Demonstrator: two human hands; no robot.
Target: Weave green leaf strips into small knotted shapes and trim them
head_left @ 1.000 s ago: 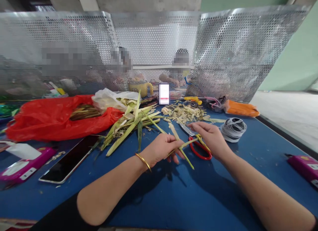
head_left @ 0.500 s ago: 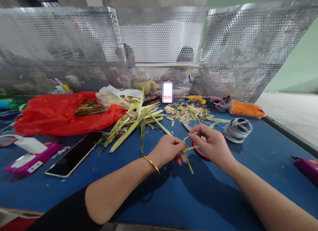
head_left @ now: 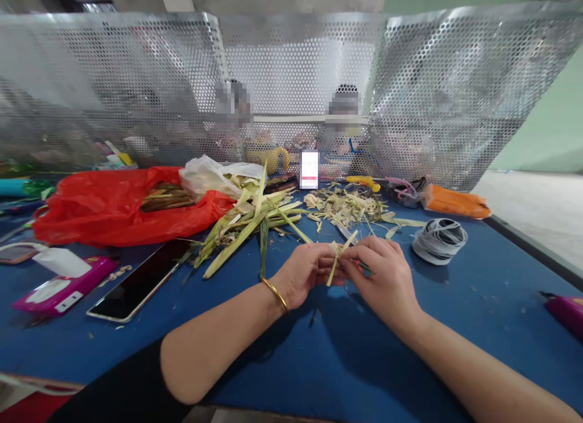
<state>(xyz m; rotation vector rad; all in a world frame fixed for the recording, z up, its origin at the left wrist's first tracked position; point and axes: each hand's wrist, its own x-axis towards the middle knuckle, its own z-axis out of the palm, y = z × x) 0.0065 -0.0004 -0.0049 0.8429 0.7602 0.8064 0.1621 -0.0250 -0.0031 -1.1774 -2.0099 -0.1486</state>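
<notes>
Over the blue table, my left hand and my right hand meet, fingers closed on a small piece made of pale green leaf strips. The strips cross one another, with one end pointing up to the right and another hanging down. The left fingers curl behind the piece, and the right thumb and fingers pinch its right side. Scissors lie beneath and behind the right hand, mostly hidden; part of a blade shows. Left of my hands is a heap of long green leaves.
Leaf scraps lie beyond my hands, near an upright phone. A roll of grey-white ribbon stands to the right, before an orange packet. Leftward are a red plastic bag, a dark phone and a magenta power strip. A perforated metal screen stands behind.
My hands have come closer together around the leaf piece, and it has turned. The right hand has shifted slightly down, covering more of the scissors. The view has shifted slightly.
</notes>
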